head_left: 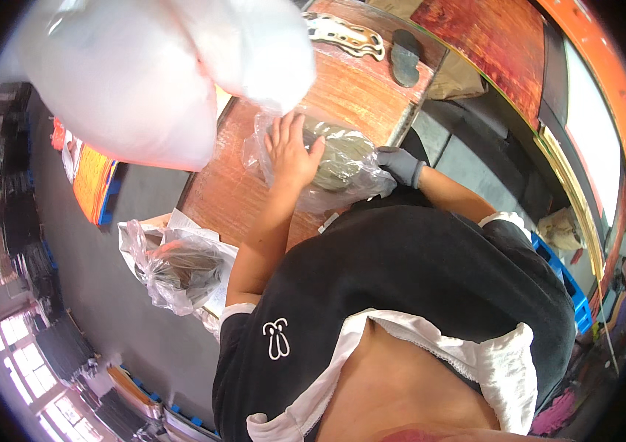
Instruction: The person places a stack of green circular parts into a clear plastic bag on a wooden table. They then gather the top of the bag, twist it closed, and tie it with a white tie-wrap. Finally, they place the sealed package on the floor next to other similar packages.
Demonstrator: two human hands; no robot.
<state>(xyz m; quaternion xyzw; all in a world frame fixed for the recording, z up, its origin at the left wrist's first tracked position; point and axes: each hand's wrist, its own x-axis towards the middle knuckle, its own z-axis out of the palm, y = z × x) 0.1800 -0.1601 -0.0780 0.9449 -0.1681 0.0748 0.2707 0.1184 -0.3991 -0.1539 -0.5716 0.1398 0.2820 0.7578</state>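
A clear plastic bag (350,151) with greyish-green contents lies on the reddish wooden table (320,99). My bare left hand (294,151) rests on the bag's left part, its fingers stretched out and slightly spread. At the bag's right end, my right hand (401,166), in a grey glove, has its fingers closed on the plastic. What exactly is inside the bag is blurred by the shiny film.
A big, bulging translucent white bag (128,81) fills the upper left. Near the table's far edge are a pale cut-out template (346,35) and a dark sole-shaped piece (405,59). A knotted clear bag (173,265) with brownish contents sits at the left.
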